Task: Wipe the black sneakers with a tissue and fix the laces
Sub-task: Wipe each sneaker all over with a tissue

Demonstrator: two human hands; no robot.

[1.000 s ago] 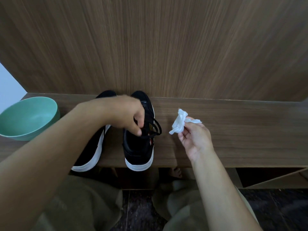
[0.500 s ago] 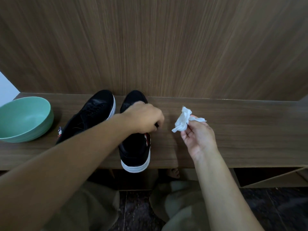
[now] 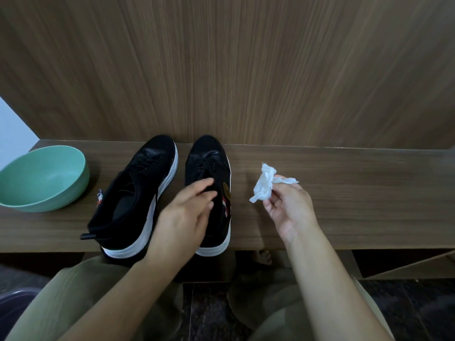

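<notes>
Two black sneakers with white soles stand side by side on a wooden ledge, toes toward the wall. The left sneaker [image 3: 138,190] lies fully in view. The right sneaker [image 3: 209,158] is partly covered by my left hand [image 3: 184,215], whose fingers are spread over its tongue and laces and hold nothing. My right hand [image 3: 288,207] hovers to the right of the shoes and pinches a crumpled white tissue [image 3: 264,182] between thumb and fingers.
A mint green bowl [image 3: 41,178] sits at the left end of the wooden ledge [image 3: 344,200]. A wood-panel wall rises right behind the shoes. My knees and a dark tiled floor lie below the ledge's front edge.
My left hand has let go of the right sneaker's laces, drawn back toward me and opened its fingers. The right hand with the tissue has barely moved.
</notes>
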